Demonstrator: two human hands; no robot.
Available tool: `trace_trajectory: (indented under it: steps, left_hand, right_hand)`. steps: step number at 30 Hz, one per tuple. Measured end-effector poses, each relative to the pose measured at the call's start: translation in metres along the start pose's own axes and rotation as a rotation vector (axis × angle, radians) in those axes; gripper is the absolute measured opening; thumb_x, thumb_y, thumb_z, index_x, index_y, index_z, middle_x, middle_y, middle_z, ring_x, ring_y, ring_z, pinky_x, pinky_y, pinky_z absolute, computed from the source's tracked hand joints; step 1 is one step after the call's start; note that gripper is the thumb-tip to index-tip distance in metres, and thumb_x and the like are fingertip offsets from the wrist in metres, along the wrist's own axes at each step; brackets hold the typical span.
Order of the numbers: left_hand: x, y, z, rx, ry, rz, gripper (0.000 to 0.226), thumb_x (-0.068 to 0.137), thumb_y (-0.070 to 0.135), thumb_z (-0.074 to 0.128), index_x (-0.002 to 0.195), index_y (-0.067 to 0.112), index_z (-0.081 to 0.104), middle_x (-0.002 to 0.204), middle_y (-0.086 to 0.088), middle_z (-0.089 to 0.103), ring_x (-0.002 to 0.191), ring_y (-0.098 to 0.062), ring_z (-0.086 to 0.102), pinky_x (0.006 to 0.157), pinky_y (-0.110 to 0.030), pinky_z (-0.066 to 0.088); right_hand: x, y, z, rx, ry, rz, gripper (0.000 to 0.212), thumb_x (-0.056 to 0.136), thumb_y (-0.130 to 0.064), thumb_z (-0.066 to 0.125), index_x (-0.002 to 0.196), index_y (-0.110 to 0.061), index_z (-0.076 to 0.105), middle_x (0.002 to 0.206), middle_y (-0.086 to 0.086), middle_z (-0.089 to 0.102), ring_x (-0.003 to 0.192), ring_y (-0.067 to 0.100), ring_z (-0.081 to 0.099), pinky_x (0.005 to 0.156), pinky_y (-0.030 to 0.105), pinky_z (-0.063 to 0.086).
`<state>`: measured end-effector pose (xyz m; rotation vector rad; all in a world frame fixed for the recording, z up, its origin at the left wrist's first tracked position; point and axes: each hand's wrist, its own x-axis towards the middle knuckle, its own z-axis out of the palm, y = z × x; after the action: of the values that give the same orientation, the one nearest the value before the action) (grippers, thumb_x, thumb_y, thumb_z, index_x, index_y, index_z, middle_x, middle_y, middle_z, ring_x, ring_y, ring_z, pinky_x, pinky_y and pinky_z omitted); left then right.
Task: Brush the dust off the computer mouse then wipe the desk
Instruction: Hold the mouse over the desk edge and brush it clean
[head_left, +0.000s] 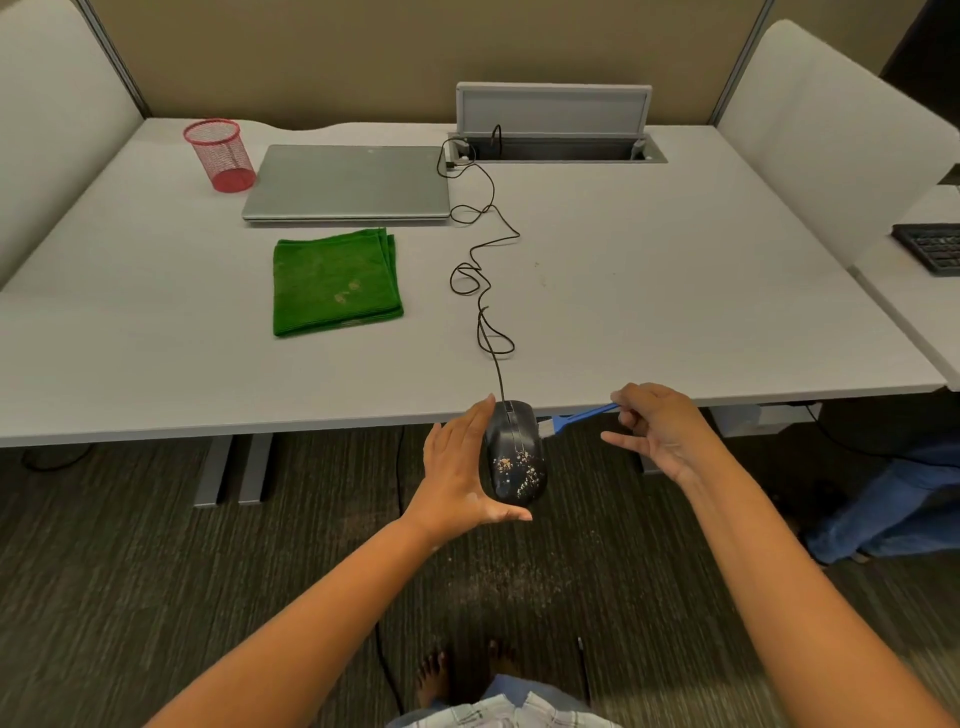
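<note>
A black wired computer mouse (515, 451), speckled with tan dust on its rear half, is held off the desk's front edge above the carpet. My left hand (460, 467) holds it from the left side, thumb under its rear. My right hand (655, 431) pinches the handle of a small blue brush (577, 417), whose pale bristles sit beside the mouse's right front. The mouse's black cable (480, 270) winds back across the grey desk (675, 291). A folded green cloth (335, 283) with a few stains lies on the desk to the left.
A shut silver laptop (348, 182) and a red mesh pen cup (221, 154) stand at the back left. An open cable hatch (556, 135) sits at the back centre. A black keyboard (930, 247) lies on the neighbouring desk at right. Dust specks lie on the carpet (498, 582).
</note>
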<state>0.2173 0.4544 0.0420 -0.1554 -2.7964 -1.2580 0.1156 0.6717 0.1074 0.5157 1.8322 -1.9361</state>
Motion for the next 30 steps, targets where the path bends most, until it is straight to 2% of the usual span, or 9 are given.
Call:
trace_trajectory:
  steps: [4,11,16,19,24,27,30]
  left_hand:
    - [0.000,-0.002,0.002,0.009,-0.009,-0.009,0.127,0.047,0.062,0.079,0.131,0.056,-0.015,0.148,0.000,0.022,0.132,-0.013,0.016,0.113,-0.048,0.005]
    - [0.001,-0.002,0.003,0.003,0.013,-0.007,0.127,0.044,0.065,0.077,0.132,0.056,-0.013,0.144,0.000,0.027,0.126,-0.009,0.020,0.110,-0.056,0.013]
    - [-0.001,-0.005,0.006,0.002,-0.010,-0.016,0.127,0.043,0.066,0.077,0.132,0.055,-0.013,0.145,0.001,0.026,0.126,-0.008,0.020,0.111,-0.056,0.011]
    - [-0.003,-0.006,0.008,0.016,-0.025,-0.017,0.128,0.044,0.065,0.078,0.132,0.056,-0.014,0.145,0.001,0.026,0.126,-0.009,0.020,0.111,-0.055,0.011]
    - [-0.002,-0.004,0.009,0.012,-0.032,-0.014,0.128,0.045,0.064,0.079,0.131,0.056,-0.015,0.146,0.001,0.025,0.129,-0.012,0.020,0.112,-0.053,0.008]
    - [0.000,-0.003,0.007,0.010,-0.030,-0.012,0.128,0.045,0.062,0.080,0.130,0.057,-0.016,0.146,0.001,0.026,0.129,-0.013,0.020,0.112,-0.052,0.008]
    - [0.001,-0.005,0.006,0.047,-0.045,-0.017,0.128,0.045,0.063,0.079,0.130,0.056,-0.017,0.148,0.002,0.023,0.132,-0.013,0.018,0.113,-0.051,0.005]
  right_hand:
    - [-0.002,0.000,0.002,0.001,-0.046,-0.011,0.013,0.081,-0.010,0.065,0.072,-0.011,0.056,0.061,0.002,0.051,0.058,0.008,0.054,0.053,0.029,0.057]
    - [-0.004,0.007,0.002,-0.047,-0.054,0.003,0.013,0.080,-0.011,0.066,0.073,-0.011,0.055,0.065,0.002,0.052,0.064,0.010,0.055,0.063,0.032,0.060]
    - [-0.005,0.007,-0.011,-0.024,0.004,0.014,0.013,0.082,-0.010,0.064,0.074,-0.011,0.053,0.066,0.003,0.051,0.063,0.010,0.052,0.060,0.031,0.060]
    - [-0.007,0.007,-0.009,0.019,-0.026,0.003,0.012,0.081,-0.009,0.064,0.075,-0.011,0.054,0.064,0.002,0.051,0.060,0.008,0.052,0.056,0.030,0.059]
    - [-0.009,0.011,0.001,-0.037,-0.079,0.018,0.012,0.081,-0.010,0.065,0.074,-0.011,0.055,0.065,0.002,0.051,0.064,0.009,0.054,0.060,0.032,0.060]
    - [-0.008,0.013,-0.003,-0.041,-0.048,0.033,0.010,0.081,-0.011,0.066,0.076,-0.011,0.057,0.068,0.003,0.052,0.065,0.010,0.054,0.060,0.032,0.060]
    - [-0.009,0.013,-0.010,-0.001,-0.003,0.030,0.009,0.081,-0.010,0.066,0.077,-0.010,0.057,0.071,0.004,0.053,0.065,0.009,0.054,0.053,0.029,0.058]
